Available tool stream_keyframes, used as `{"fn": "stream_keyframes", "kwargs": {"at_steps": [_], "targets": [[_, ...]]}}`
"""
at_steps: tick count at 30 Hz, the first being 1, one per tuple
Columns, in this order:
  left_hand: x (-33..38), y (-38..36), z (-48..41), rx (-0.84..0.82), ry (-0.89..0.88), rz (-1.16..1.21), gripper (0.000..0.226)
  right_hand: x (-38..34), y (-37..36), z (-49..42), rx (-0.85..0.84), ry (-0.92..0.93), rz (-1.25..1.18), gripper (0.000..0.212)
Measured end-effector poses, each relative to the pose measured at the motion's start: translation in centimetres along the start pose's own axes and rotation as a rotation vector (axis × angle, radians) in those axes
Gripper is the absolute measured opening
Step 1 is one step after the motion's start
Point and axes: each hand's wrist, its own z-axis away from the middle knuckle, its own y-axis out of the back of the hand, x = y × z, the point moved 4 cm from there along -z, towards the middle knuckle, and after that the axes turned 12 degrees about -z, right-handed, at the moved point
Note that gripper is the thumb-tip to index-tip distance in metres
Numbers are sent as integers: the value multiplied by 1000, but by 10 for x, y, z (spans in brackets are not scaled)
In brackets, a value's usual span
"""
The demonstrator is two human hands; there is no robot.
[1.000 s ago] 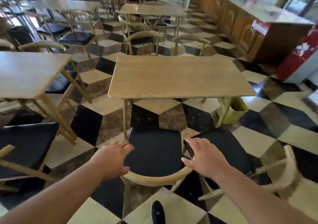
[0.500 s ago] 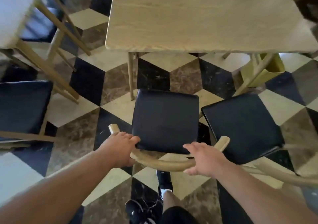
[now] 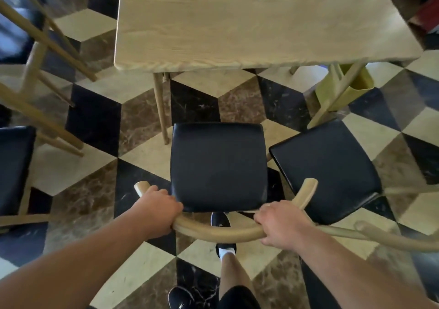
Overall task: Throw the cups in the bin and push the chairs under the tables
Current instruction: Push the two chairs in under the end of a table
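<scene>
A wooden chair [image 3: 217, 166] with a black padded seat and a curved backrest stands in front of a light wooden table [image 3: 249, 21]. Its seat lies short of the table's near edge, beside the front left table leg. My left hand [image 3: 158, 210] grips the left end of the curved backrest. My right hand [image 3: 281, 225] grips the same rail on the right. A second black-seated chair [image 3: 330, 166] stands close on the right, angled, its seat nearly touching the first. A yellow-green bin [image 3: 351, 90] sits under the table's right corner. No cup is visible.
Another table's slanted legs [image 3: 42, 54] and a black-seated chair [image 3: 14, 166] stand at the left. My legs and black shoes [image 3: 223, 232] are right behind the held chair. The floor is a black, cream and brown cube-pattern tile.
My view has tilted down and drawn closer to the table. Both hands closed on the curved backrest, and the chair has slid forward toward the table.
</scene>
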Motion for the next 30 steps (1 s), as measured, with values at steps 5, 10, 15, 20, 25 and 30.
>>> {"fn": "stream_keyframes", "kwargs": {"at_steps": [5,10,15,20,25,30], "targets": [[-25,17,-19,-17,35,16,41,18,29,-20,37,6,-22,30],[-35,41,-44,-13,38,89,40,43,60,-44,55,8,-17,32],[-54,55,-71,-6,19,96,36,66,90,-69,67,13,-32,30],[-86,63,-92,-28,12,100,34,77,113,-94,92,60,-55,31],[-115,75,-109,-18,45,76,34,86,134,-119,109,79,-59,35],[-140,87,-125,11,128,47,31,96,158,-142,112,85,-78,39]]}}
